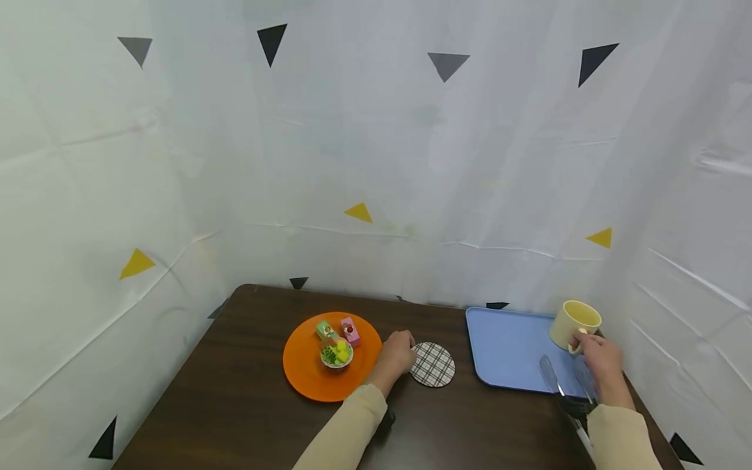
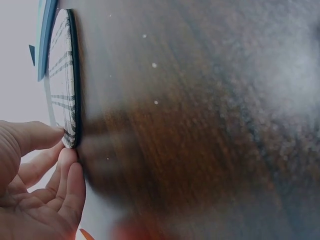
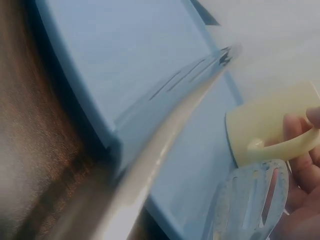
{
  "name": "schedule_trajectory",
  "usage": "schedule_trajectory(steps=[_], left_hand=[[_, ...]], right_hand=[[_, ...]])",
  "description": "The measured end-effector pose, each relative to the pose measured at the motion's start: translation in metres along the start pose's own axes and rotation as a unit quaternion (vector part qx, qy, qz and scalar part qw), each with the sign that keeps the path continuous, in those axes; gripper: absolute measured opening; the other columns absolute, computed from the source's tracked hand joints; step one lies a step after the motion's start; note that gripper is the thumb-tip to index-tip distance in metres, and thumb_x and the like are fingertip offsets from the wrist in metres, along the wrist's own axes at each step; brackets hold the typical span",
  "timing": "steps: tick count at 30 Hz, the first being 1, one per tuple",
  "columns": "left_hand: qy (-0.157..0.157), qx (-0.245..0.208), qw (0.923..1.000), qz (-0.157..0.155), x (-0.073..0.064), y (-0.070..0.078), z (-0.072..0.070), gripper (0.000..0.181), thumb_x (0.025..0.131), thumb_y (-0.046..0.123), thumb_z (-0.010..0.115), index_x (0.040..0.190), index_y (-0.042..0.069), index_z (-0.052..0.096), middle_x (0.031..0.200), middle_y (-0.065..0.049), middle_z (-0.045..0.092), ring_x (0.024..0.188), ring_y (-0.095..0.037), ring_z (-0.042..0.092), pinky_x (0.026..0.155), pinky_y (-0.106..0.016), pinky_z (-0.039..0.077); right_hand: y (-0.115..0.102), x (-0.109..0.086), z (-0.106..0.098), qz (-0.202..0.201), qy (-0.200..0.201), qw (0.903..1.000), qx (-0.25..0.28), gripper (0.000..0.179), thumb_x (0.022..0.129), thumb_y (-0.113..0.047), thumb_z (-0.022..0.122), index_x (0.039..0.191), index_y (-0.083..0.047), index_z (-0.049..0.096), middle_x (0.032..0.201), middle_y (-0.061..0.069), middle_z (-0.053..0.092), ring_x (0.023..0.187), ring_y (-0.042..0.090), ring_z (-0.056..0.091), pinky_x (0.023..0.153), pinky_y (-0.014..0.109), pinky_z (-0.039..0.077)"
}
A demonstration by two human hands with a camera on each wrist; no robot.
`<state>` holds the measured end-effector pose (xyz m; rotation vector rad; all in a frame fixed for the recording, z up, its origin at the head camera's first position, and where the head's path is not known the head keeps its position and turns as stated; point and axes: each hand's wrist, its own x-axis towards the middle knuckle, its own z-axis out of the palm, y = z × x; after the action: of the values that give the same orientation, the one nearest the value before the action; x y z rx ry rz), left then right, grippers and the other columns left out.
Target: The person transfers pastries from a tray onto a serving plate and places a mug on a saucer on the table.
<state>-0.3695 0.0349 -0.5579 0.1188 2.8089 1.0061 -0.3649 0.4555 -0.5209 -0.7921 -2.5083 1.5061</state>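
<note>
My left hand (image 1: 398,352) pinches the near-left edge of a round black-and-white checked coaster (image 1: 433,365). In the left wrist view the thumb lies on the coaster's (image 2: 63,75) top face and fingertips meet its rim; the coaster is at or very near the table surface. My right hand (image 1: 602,362) grips the handle of a pale yellow mug (image 1: 566,326), upright at the back right of a blue tray (image 1: 505,352). Whether the mug touches the tray I cannot tell. Tongs with clear slotted ends (image 3: 250,200) reach over the tray's front edge, beside the right hand.
An orange plate (image 1: 302,372) at left bears a small bowl of toy-like food (image 1: 337,354), a green cake piece (image 1: 325,329) and a pink one (image 1: 350,331). The dark wooden table (image 1: 235,405) meets a white curtain (image 1: 364,143) behind and at both sides.
</note>
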Motion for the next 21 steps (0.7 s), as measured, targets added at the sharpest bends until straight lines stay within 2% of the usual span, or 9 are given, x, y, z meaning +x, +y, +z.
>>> schedule_trajectory(steps=[2,4,8,11,15,21], left_hand=[[0.003,0.0,1.0,0.001,0.0,0.0,0.0,0.014,0.093,0.01,0.065,0.107,0.008,0.064,0.105,-0.007,0.059,0.094,-0.024,0.057,0.088,-0.042,0.05],[0.004,-0.004,1.0,-0.001,0.0,0.0,0.0,0.015,0.093,0.01,0.065,0.108,0.008,0.064,0.106,-0.008,0.059,0.092,-0.024,0.057,0.087,-0.042,0.051],[0.007,-0.008,0.9999,-0.007,0.0,-0.001,0.002,0.017,0.093,0.009,0.065,0.11,0.008,0.065,0.11,-0.008,0.06,0.093,-0.023,0.057,0.087,-0.042,0.051],[0.013,-0.005,0.9999,-0.007,0.0,-0.002,0.003,0.018,0.093,0.008,0.064,0.111,0.008,0.067,0.114,-0.009,0.061,0.097,-0.023,0.059,0.087,-0.042,0.052],[0.017,0.001,0.9999,-0.004,0.001,-0.003,0.004,0.02,0.093,0.008,0.064,0.113,0.008,0.068,0.116,-0.009,0.061,0.101,-0.024,0.06,0.089,-0.042,0.052],[0.014,0.01,0.9999,0.0,0.002,-0.004,0.005,0.019,0.094,0.009,0.064,0.113,0.008,0.067,0.112,-0.008,0.061,0.096,-0.023,0.06,0.088,-0.041,0.052]], right_hand=[[0.0,0.002,0.0,0.001,0.002,1.0,0.003,0.048,0.098,-0.042,0.051,0.091,0.001,0.071,0.129,0.023,0.051,0.119,0.043,0.049,0.091,0.053,0.044],[0.0,0.005,0.0,0.004,0.004,1.0,0.0,0.048,0.098,-0.043,0.051,0.086,-0.001,0.071,0.117,0.018,0.057,0.115,0.039,0.051,0.087,0.049,0.044],[0.001,0.011,0.001,0.008,0.008,0.9999,0.003,0.049,0.098,-0.043,0.049,0.078,-0.003,0.069,0.085,0.002,0.063,0.096,0.024,0.056,0.077,0.035,0.046],[0.0,0.013,0.002,0.012,0.003,0.9998,0.013,0.047,0.098,-0.041,0.049,0.081,-0.003,0.068,0.073,-0.004,0.064,0.08,0.016,0.058,0.07,0.028,0.046],[-0.003,0.014,0.002,0.02,-0.01,0.9992,0.033,0.043,0.099,-0.039,0.049,0.091,0.0,0.065,0.072,-0.004,0.064,0.07,0.014,0.062,0.066,0.03,0.045],[-0.007,0.013,0.003,0.03,-0.019,0.9981,0.049,0.04,0.099,-0.037,0.043,0.098,0.002,0.055,0.078,0.001,0.06,0.071,0.016,0.062,0.066,0.031,0.051]])
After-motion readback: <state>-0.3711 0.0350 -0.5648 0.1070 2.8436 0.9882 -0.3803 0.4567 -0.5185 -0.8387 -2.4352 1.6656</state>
